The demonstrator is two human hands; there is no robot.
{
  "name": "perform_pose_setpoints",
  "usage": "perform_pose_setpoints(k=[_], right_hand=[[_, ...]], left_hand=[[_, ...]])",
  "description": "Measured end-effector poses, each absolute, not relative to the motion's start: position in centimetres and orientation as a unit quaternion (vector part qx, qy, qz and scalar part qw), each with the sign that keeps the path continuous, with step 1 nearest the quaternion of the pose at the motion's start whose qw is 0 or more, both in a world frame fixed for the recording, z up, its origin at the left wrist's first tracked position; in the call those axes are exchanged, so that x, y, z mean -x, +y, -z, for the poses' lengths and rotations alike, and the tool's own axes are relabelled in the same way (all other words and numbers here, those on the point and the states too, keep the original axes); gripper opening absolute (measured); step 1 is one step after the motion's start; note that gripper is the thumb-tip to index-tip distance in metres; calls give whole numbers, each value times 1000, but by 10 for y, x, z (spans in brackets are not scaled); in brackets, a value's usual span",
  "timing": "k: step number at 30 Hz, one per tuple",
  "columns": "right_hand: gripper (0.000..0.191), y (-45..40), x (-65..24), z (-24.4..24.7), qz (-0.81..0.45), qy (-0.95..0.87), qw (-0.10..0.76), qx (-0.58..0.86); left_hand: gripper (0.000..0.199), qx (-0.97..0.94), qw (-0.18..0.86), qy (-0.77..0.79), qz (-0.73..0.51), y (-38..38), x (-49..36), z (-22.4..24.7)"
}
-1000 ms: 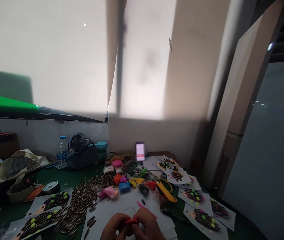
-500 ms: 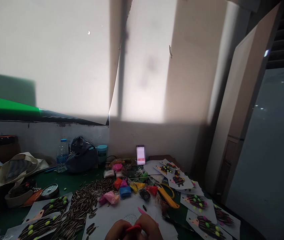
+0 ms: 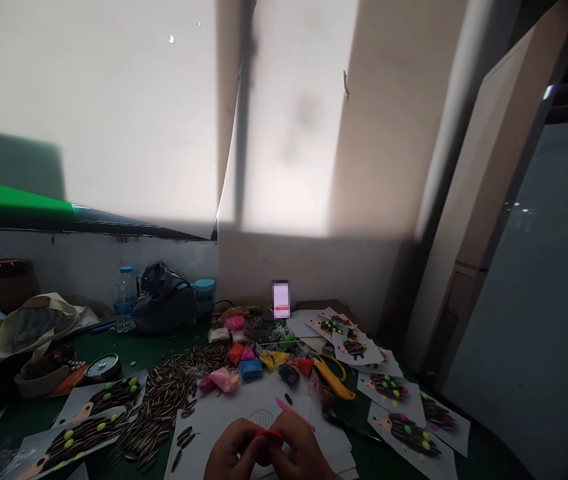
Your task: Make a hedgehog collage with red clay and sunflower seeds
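At the bottom edge, my left hand [image 3: 231,453] and my right hand [image 3: 300,452] meet, both pinching a small red piece of clay [image 3: 269,436] between the fingertips. They hover over a white sheet [image 3: 224,415] bearing a faint drawn outline [image 3: 261,419]. A pink stick tool [image 3: 294,413] lies just beyond my right hand. Wrapped clay lumps in pink, orange, blue, yellow and red [image 3: 251,368] sit past the sheet. A heap of striped sunflower seeds [image 3: 169,393] spreads to the left of the sheet.
Finished seed-and-clay hedgehog pictures lie at the left [image 3: 99,400] and right [image 3: 399,427]. Yellow scissors [image 3: 333,380], a phone [image 3: 281,299], a water bottle [image 3: 125,300], a dark bag [image 3: 163,303], a teal cup [image 3: 205,297] and a round gauge [image 3: 102,367] crowd the green table.
My hands stay together on the red clay, working it. The view dipped upward, then came back down, so more of my hands shows again.
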State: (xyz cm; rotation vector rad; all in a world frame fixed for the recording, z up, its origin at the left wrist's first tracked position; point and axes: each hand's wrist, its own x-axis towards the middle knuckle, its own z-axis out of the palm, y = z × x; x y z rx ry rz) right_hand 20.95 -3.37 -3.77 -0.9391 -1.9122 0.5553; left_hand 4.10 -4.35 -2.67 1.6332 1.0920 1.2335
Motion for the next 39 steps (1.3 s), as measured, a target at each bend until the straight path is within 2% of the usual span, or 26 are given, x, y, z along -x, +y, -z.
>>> perform_pose_setpoints(k=[5,12,15,18,22,33,39], right_hand=[[37,-33,-209,35,-241,-754,480,378],[39,-38,-210,27,-244,-759,475,372],[39,-40,-211,25,-247,-759,474,373],[38,-41,-211,22,-248,-756,473,379],[37,-43,-210,18,-263,-748,481,375],[35,-41,-209,26,-332,-705,497,381],[29,-40,-210,28,-336,-718,484,371]], left_hand=[[45,-633,400,446,-490,-40,-38,34],[31,-636,395,433,-503,-47,-40,22],[33,-637,393,435,-501,-48,-39,20],[44,-607,420,450,-503,-46,-38,24],[33,-609,439,436,-497,-46,-39,23],[32,-588,476,407,-512,-49,-41,15],[26,-593,456,421,-513,-50,-42,12]])
